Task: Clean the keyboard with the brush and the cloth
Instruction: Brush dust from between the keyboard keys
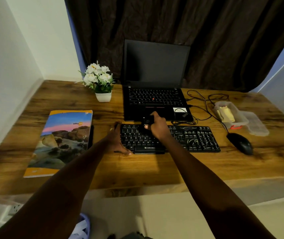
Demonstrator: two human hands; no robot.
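The black wired keyboard [194, 138] lies flat on the wooden tabletop [146, 166], near the middle of its front edge, its long side parallel to that edge. White smears and scribble-like marks cover the keys of its right half.

The right hand [156, 126] hovers over the upper key rows left of the keyboard's middle. Its fingers are curled tight around a small dark brush-like tool [148, 120], whose tip points down at the top row; whether it touches the keys cannot be told.

The left hand [117, 138] is spread wide and clasps the keyboard's left end, thumb along the front edge at the corner and fingers reaching the back corner. One finger wears a ring.

Just behind the keyboard stands an open black laptop [155, 66] with a dark screen and a white slip on its palm rest. Thin black cables [205, 104] loop over the tabletop to its right.

Near the right edge lies a black computer mouse [241, 143]. Behind it sits a clear plastic box [230, 114] with something yellowish inside, and a clear lid [256, 125] lies beside the box.

Toward the back, left of the laptop, stands a small white pot of white flowers [100, 80]. At the left edge lies a notebook with a landscape cover [60, 142], with a black pen [91, 137] against its right side.
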